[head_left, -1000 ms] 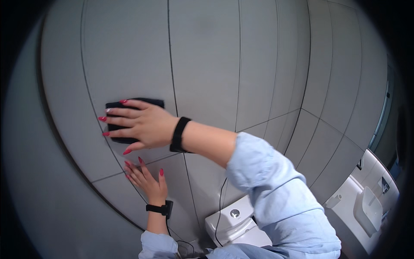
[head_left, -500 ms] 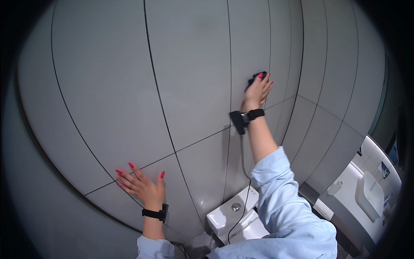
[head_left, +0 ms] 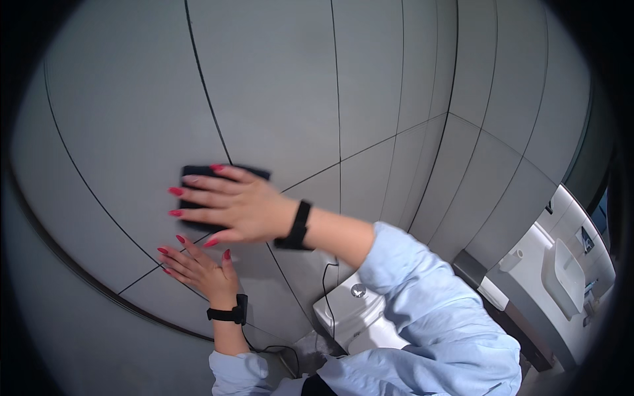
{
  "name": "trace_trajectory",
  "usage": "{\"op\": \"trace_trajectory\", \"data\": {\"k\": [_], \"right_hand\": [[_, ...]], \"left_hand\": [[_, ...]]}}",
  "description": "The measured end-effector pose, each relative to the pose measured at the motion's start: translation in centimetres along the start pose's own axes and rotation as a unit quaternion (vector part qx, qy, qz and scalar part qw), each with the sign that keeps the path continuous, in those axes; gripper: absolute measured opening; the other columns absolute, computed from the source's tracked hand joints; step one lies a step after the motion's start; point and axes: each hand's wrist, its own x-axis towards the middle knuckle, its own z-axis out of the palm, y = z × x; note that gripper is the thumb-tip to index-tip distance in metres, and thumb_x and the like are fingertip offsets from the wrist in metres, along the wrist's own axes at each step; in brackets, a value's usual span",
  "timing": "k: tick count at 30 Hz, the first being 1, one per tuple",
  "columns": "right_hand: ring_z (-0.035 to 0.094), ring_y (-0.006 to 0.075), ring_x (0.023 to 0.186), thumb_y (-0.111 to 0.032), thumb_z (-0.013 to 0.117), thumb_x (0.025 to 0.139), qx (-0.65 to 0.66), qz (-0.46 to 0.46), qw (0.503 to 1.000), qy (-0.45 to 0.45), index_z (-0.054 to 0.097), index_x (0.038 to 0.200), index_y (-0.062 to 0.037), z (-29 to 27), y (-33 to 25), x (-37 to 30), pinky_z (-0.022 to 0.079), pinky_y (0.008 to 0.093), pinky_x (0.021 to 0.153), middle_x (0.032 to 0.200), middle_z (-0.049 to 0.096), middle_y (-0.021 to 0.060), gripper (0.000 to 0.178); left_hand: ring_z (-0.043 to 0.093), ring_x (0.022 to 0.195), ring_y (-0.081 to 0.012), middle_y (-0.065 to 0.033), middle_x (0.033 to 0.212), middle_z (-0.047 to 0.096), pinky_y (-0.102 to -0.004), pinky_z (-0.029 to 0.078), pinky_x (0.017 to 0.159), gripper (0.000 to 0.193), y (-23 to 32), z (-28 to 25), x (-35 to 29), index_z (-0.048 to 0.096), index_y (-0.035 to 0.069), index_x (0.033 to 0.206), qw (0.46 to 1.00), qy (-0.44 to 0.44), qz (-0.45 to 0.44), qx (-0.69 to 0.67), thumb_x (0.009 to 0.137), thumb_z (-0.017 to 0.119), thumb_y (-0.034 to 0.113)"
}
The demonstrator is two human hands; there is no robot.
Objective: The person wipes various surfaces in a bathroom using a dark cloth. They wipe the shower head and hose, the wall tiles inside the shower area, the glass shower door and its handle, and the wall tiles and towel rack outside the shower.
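A folded black cloth (head_left: pixel 198 210) lies flat against the grey tiled wall (head_left: pixel 284 112). Over it is my right hand (head_left: pixel 247 204), fingers stretched out, holding it pressed to the tiles; the palm hides much of the cloth, and its edges look blurred. Just below, my left hand (head_left: pixel 205 274) rests on the wall with fingers spread and nothing in it. A black strap circles each wrist, the left one carrying a small black device (head_left: pixel 241 309).
Below my right arm stands a white toilet (head_left: pixel 347 300) with a round flush button. A thin black cable (head_left: pixel 325 290) hangs near it. At the right are a white basin (head_left: pixel 566 280), a counter (head_left: pixel 528 290) and a roll (head_left: pixel 512 259). A dark trim (head_left: pixel 72 264) curves along the left.
My right hand has swept left and down across the wall with the cloth, from the upper right to just above my left hand. My left hand stays spread on the wall.
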Motion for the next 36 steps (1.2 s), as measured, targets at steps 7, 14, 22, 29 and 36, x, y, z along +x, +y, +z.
{"op": "trace_trajectory", "data": {"k": [7, 14, 22, 29, 36], "right_hand": [[0.022, 0.036, 0.145, -0.025, 0.06, 0.088, -0.14, 0.287, 0.93, 0.182, 0.039, 0.148, -0.0179, -4.7, 15.1, -12.5, 0.014, 0.0531, 0.117, 0.157, 0.025, 0.0155, 0.064], [0.003, 0.0375, 0.149, -0.038, 0.04, 0.101, -0.014, 0.639, 0.692, 0.334, 0.012, 0.157, -0.0176, -0.9, 15.5, -19.6, 0.003, 0.0527, 0.118, 0.163, 0.005, 0.017, 0.066], [0.012, 0.0361, 0.148, -0.043, 0.058, 0.089, 0.014, 0.381, 0.915, 0.13, 0.03, 0.153, -0.0235, 7.2, -4.1, -8.7, 0.009, 0.0571, 0.114, 0.161, 0.016, 0.0153, 0.073], [0.035, 0.0093, 0.139, -0.053, 0.055, 0.088, -0.086, 0.053, 0.995, 0.021, 0.047, 0.141, -0.0406, 8.3, -1.5, -19.7, 0.024, 0.0399, 0.114, 0.149, 0.042, -0.012, 0.055], [0.017, 0.0381, 0.147, -0.017, 0.048, 0.09, -0.124, 0.435, 0.854, 0.256, 0.031, 0.152, -0.0097, 2.7, 12.1, -28.7, 0.01, 0.0516, 0.118, 0.159, 0.022, 0.016, 0.064]], "left_hand": [[-0.015, 0.146, -0.0444, -0.0264, 0.159, -0.012, -0.06, -0.005, 0.114, 0.1, -0.1, 0.1, 0.0, 0.006, 0.004, 0.155, 0.999, -0.018, -0.008, 0.026, 0.09, 0.026, 0.076], [-0.019, 0.144, -0.0468, -0.0277, 0.158, -0.014, -0.0645, -0.007, 0.111, 0.11, -0.3, 0.5, 0.0, 0.003, 0.003, 0.155, 0.999, -0.03, 0.0, 0.045, 0.084, 0.029, 0.083], [-0.017, 0.146, -0.0416, -0.0234, 0.16, -0.011, -0.061, -0.011, 0.112, 0.104, -0.4, 0.7, 0.1, 0.004, 0.005, 0.156, 0.996, -0.055, -0.031, -0.066, 0.086, 0.018, 0.082], [-0.016, 0.148, -0.039, -0.0182, 0.162, -0.011, -0.0587, -0.012, 0.113, 0.105, -0.3, 0.8, -0.2, 0.007, 0.008, 0.156, 0.995, -0.032, -0.06, -0.07, 0.085, 0.01, 0.084], [-0.019, 0.147, -0.0381, -0.0179, 0.161, -0.016, -0.0607, -0.014, 0.111, 0.106, -0.2, 0.2, 0.4, 0.001, 0.009, 0.156, 0.999, -0.018, -0.034, -0.015, 0.084, 0.011, 0.085]]}}
